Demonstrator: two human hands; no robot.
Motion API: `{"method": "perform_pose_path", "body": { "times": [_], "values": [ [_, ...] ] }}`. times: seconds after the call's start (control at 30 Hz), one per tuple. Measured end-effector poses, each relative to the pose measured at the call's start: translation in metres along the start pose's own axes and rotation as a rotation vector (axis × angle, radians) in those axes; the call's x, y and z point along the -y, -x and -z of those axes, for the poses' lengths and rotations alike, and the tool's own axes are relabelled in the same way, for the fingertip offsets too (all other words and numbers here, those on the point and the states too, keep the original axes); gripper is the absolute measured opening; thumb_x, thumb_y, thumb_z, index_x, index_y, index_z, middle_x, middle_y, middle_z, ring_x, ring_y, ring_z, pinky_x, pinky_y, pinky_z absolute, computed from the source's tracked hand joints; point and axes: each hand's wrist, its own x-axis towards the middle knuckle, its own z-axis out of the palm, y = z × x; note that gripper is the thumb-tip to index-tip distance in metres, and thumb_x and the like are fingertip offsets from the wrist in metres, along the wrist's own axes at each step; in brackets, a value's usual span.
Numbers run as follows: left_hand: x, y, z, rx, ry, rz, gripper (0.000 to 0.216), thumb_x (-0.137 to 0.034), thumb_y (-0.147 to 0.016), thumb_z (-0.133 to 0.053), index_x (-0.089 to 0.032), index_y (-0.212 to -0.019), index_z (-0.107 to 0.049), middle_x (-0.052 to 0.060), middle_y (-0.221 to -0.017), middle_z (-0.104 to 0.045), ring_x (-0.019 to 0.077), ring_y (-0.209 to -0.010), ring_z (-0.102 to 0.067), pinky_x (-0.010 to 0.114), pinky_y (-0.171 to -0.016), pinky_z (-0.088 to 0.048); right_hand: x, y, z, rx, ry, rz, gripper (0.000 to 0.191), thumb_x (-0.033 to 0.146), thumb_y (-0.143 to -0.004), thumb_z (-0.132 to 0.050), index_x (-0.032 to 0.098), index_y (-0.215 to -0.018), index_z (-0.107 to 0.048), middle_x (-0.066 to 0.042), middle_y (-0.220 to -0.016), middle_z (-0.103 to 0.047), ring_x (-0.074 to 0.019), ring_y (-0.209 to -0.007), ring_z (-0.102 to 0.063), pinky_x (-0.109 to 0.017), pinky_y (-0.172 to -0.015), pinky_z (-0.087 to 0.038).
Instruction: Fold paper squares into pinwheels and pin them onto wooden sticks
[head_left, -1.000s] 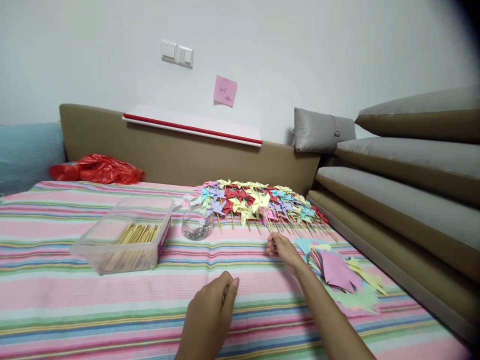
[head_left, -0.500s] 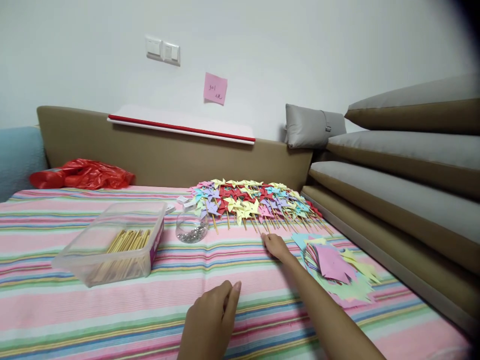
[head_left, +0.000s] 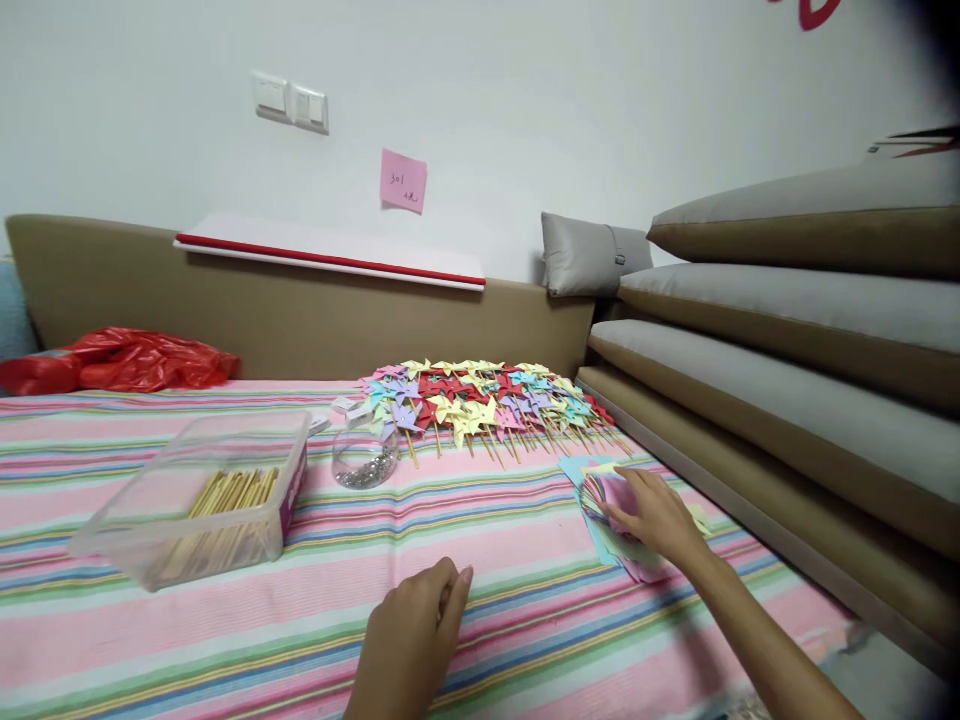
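Note:
My right hand [head_left: 654, 513] reaches over a pile of coloured paper pieces [head_left: 596, 492] at the right, thumb and fingers apart around the top purple-pink sheet [head_left: 619, 492]. No paper is lifted off the pile, and part of it is hidden beneath the palm. At the front middle my left hand [head_left: 416, 625] is curled closed above the striped cloth [head_left: 495, 540], with nothing visible in it. Beyond both hands lies a group of paper pinwheels [head_left: 472, 410] on wooden sticks, in yellow, red, purple, blue and pink.
A clear plastic box [head_left: 289, 470] with wooden sticks [head_left: 236, 492] stands at the left. Beside it is a round clear container [head_left: 365, 458] of small shiny metal pieces. Stacked grey cushions [head_left: 750, 340] line the right side; a red plastic bag [head_left: 142, 360] lies at the back left.
My right hand has moved from near the pinwheel sticks rightward to the paper pile, its fingers spreading. The left hand stays curled in nearly the same place. The view has turned slightly right.

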Motion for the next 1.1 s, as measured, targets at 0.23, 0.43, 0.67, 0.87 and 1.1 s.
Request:
{"method": "perform_pose_path", "body": {
  "times": [0.23,0.43,0.67,0.87,1.1],
  "values": [
    [-0.004,0.002,-0.002,0.022,-0.007,-0.051,0.035,-0.037,-0.103,-0.03,-0.022,-0.073,-0.042,0.002,-0.072,-0.063,0.0204,-0.069,-0.06,0.029,-0.059,-0.026,-0.05,0.024,0.003,0.073,-0.038,0.041,0.044,0.042,-0.083,-0.06,0.02,-0.119,-0.073,-0.014,-0.125,-0.073,-0.0315,-0.117,-0.066,-0.043,-0.103,-0.048],
    [0.001,0.004,0.0,-0.013,-0.008,-0.063,0.036,-0.036,-0.103,-0.03,-0.022,-0.075,-0.048,0.002,-0.073,-0.064,0.0204,-0.071,-0.061,0.029,-0.06,-0.028,-0.044,0.018,0.005,0.092,-0.133,-0.003,0.04,0.048,-0.084,-0.058,0.022,-0.107,-0.078,-0.014,-0.115,-0.077,-0.0334,-0.109,-0.069,-0.042,-0.097,-0.05],
    [-0.001,0.001,0.001,0.005,-0.007,-0.074,0.035,-0.036,-0.103,-0.032,-0.022,-0.077,-0.05,0.003,-0.076,-0.067,0.0221,-0.075,-0.063,0.029,-0.061,-0.029,-0.046,0.017,0.016,0.1,-0.311,-0.049,0.042,0.052,-0.085,-0.055,0.021,-0.098,-0.079,-0.011,-0.107,-0.079,-0.0308,-0.1,-0.071,-0.037,-0.09,-0.051],
    [0.0,-0.001,-0.003,-0.001,-0.012,-0.095,0.036,-0.038,-0.103,-0.032,-0.021,-0.078,-0.052,0.003,-0.076,-0.068,0.0218,-0.075,-0.064,0.029,-0.061,-0.028,-0.05,0.015,0.026,-0.006,-0.466,-0.164,0.046,0.055,-0.08,-0.061,0.018,-0.101,-0.08,-0.01,-0.104,-0.079,-0.0315,-0.102,-0.069,-0.037,-0.09,-0.049],
    [0.004,-0.005,-0.01,0.016,-0.035,-0.103,0.036,-0.04,-0.103,-0.033,-0.022,-0.079,-0.052,0.004,-0.078,-0.068,0.0236,-0.077,-0.065,0.03,-0.06,-0.028,-0.046,0.017,0.022,-0.16,-0.702,-0.437,0.029,0.044,-0.075,-0.075,0.015,-0.077,-0.078,0.001,-0.063,-0.07,-0.0199,-0.067,-0.064,-0.03,-0.066,-0.048]
  ]
}}
